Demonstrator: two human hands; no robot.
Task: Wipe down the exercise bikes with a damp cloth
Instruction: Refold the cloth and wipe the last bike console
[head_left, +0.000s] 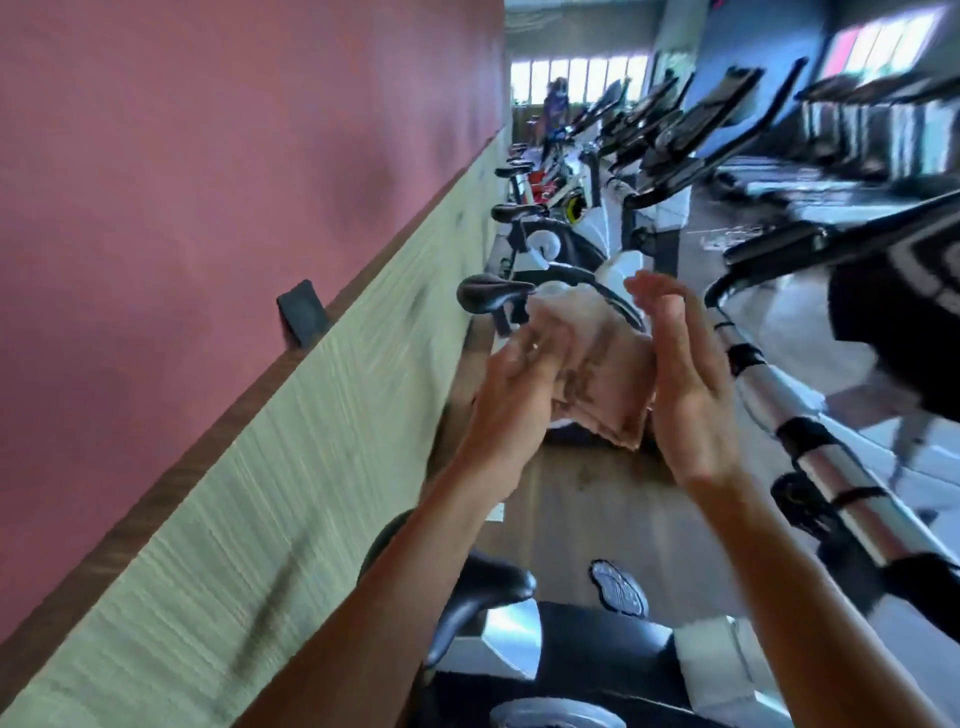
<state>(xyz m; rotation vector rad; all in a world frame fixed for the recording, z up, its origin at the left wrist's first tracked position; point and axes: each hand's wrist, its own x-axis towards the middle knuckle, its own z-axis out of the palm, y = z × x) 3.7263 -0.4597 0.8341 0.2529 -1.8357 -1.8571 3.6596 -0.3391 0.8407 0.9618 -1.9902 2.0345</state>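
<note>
A pale pinkish cloth (602, 374) is bunched between my two raised hands at the centre of the blurred, tilted view. My left hand (514, 384) grips its left side with curled fingers. The fingers of my right hand (680, 379) are straight, the palm against the cloth's right side. Right below me is an exercise bike with a black saddle (483, 587) and a black and white frame (597, 654). A second bike's black saddle (491, 293) shows just behind the cloth. More bikes (550, 208) line up along the wall beyond it.
A red wall with a pale wood-grain lower panel (311, 415) runs along the left. A silver and black bike post (810, 467) slants down the right side. Black handlebars and consoles (691, 130) fill the upper right. Wooden floor (597, 519) runs between the bikes. A person (555, 106) stands far off by the windows.
</note>
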